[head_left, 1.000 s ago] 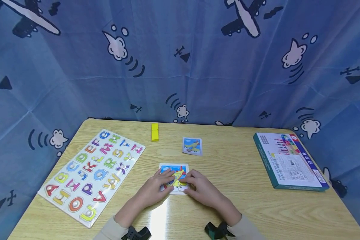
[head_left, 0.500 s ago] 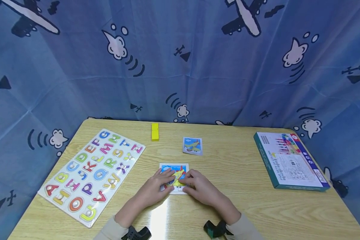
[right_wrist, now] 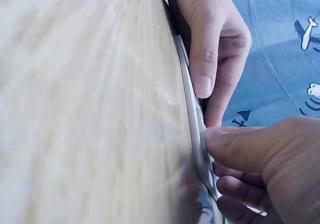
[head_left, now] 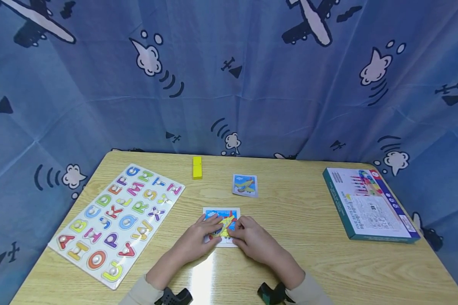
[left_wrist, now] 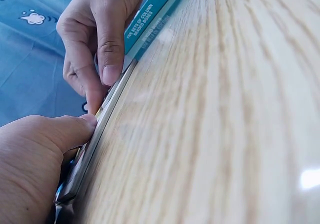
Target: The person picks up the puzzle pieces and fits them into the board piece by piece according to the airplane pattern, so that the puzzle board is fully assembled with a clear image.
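A small jigsaw puzzle (head_left: pixel 226 244) with a yellow airplane on a blue sky lies flat on the table, in a white frame. My left hand (head_left: pixel 194 241) rests on its left part, fingers stretched across the picture and thumb at the lower edge. From the other side, my right hand (head_left: pixel 255 239) has bent fingers at the lower right puzzle piece, pinching it between index finger and thumb. The right wrist view shows the right thumb (right_wrist: pixel 232 146) on the puzzle's thin edge. Both hands cover much of the picture. Beyond the puzzle lies a matching airplane picture card (head_left: pixel 245 185).
A white alphabet board (head_left: pixel 116 224) with colored knobbed letters lies at the left. A yellow block (head_left: pixel 197 167) stands near the back edge of the wooden table (head_left: pixel 309 203). At the right is a flat green-edged box (head_left: pixel 370 205). A blue airplane-print curtain (head_left: pixel 229 84) hangs behind.
My right fingers have bent a little more, and the right wrist has shifted slightly left. The left hand and the puzzle frame have stayed in place.
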`<control>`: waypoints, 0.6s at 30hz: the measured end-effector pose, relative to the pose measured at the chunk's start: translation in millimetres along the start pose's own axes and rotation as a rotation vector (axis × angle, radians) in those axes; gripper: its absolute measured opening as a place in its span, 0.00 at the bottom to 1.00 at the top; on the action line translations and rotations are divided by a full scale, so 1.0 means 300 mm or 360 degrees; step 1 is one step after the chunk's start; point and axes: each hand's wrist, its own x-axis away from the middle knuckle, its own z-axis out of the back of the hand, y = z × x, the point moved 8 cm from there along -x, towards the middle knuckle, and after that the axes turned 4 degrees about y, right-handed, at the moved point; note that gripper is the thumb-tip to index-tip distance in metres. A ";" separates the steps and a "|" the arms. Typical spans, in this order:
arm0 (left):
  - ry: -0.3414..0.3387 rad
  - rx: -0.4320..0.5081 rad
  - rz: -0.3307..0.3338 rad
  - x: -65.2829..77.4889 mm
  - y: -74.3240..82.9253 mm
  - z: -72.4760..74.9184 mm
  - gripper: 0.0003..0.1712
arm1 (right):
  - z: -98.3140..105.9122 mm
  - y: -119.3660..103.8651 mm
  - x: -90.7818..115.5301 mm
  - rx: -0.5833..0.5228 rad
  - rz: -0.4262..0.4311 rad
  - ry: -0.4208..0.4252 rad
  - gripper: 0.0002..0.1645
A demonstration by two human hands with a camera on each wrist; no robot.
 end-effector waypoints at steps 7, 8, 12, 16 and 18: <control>-0.0015 -0.0012 0.0007 -0.003 0.000 -0.003 0.24 | 0.012 -0.003 0.002 0.0085 0.0067 0.0053 0.15; -0.0021 -0.0013 0.0011 -0.004 -0.001 -0.004 0.24 | 0.013 -0.002 0.003 0.0085 0.0075 0.0060 0.15; -0.0028 -0.0021 0.0011 -0.005 -0.002 -0.005 0.25 | 0.008 0.003 0.005 0.0029 0.0083 0.0067 0.15; -0.0013 -0.0027 -0.0004 -0.005 -0.003 -0.003 0.24 | -0.004 0.015 0.010 -0.0102 0.0027 0.0052 0.16; 0.0011 -0.0030 -0.0030 -0.005 -0.001 -0.001 0.24 | -0.008 0.024 0.015 -0.0169 -0.0004 0.0052 0.16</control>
